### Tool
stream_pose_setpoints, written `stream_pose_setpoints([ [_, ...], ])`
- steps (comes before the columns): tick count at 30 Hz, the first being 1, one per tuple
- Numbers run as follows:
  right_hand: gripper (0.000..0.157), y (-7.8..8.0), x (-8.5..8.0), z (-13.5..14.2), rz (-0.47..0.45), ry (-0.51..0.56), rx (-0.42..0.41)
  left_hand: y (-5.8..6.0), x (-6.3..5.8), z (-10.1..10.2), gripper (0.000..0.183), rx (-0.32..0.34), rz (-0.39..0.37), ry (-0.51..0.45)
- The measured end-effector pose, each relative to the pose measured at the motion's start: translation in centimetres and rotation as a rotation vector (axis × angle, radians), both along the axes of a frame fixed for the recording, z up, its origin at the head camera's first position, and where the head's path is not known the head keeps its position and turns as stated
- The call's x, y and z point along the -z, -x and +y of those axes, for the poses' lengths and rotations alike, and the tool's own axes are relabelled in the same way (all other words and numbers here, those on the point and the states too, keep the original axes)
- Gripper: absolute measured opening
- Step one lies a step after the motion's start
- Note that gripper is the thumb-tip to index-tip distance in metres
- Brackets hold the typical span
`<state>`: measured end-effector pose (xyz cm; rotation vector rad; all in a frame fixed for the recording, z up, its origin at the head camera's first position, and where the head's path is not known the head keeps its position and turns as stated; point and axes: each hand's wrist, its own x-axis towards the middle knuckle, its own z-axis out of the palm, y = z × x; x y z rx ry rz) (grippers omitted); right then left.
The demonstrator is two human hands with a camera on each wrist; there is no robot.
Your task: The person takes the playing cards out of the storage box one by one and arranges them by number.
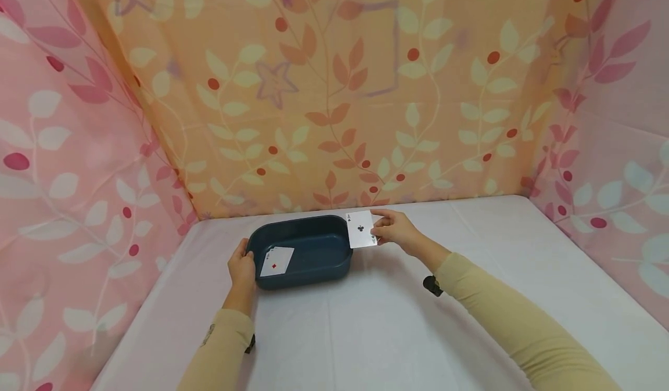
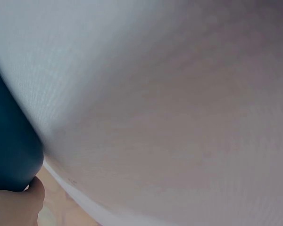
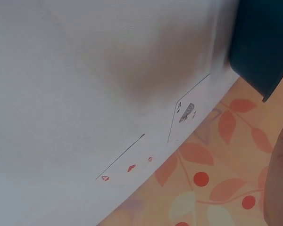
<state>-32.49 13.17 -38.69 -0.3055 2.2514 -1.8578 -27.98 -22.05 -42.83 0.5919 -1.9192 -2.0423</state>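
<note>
Nearest: two tan sleeves (image 1: 512, 321), reaching in from near left and near right. One playing card (image 1: 359, 229), ace of clubs, face showing, at the right end of the tray; contact with the rim cannot be told. Right hand (image 1: 399, 233): pinching that card by its right side. One dark blue tray (image 1: 313, 250); left hand (image 1: 242, 266) gripping its left end. Inside, at left: overlapping cards (image 1: 279, 259), front one with a red diamond. Beneath: white surface (image 1: 376, 333). Beyond: orange leaf-patterned cloth (image 1: 324, 106).
</note>
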Motion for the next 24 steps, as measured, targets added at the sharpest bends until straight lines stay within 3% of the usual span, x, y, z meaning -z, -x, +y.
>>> stream_pose_setpoints([
  [24,0.064,-0.3,-0.5,3.4,0.017,-0.018,0.021,0.0,0.2,0.1,0.051,-0.007,0.007,0.001],
])
